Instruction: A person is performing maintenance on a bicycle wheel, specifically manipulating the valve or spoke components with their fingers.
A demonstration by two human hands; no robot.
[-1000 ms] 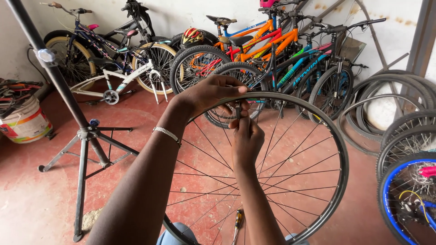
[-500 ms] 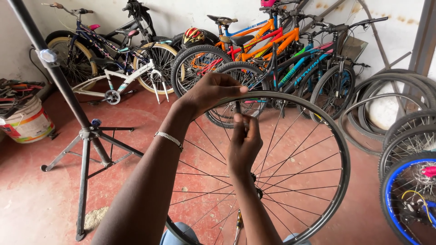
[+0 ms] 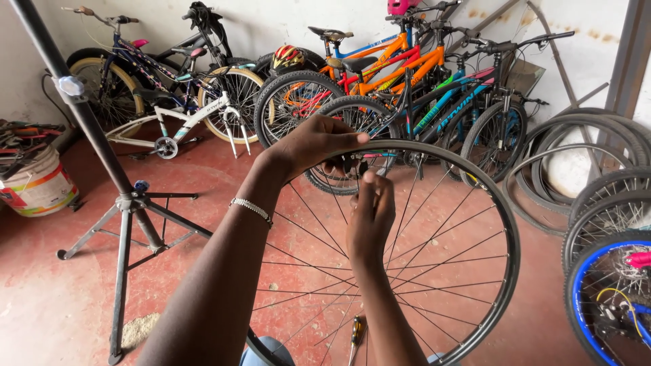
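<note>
A bare black bicycle rim (image 3: 503, 224) with thin spokes stands upright in front of me. My left hand (image 3: 313, 144), with a metal bracelet on the wrist, grips the top of the rim. My right hand (image 3: 371, 211) reaches up just below it, fingertips pinched on a spoke where it meets the rim. Whether a small tool sits between those fingers I cannot tell. A screwdriver (image 3: 356, 333) lies on the floor under the wheel.
A black tripod repair stand (image 3: 122, 203) stands at left, with a white bucket (image 3: 37, 186) beyond it. Several bicycles (image 3: 380, 81) line the back wall. Loose tyres and wheels (image 3: 603, 203) lean at right, one with a blue rim (image 3: 578, 291). The floor is red concrete.
My right hand has shifted slightly along the spoke near the rim; my left hand keeps its grip on top. The view has drifted a little.
</note>
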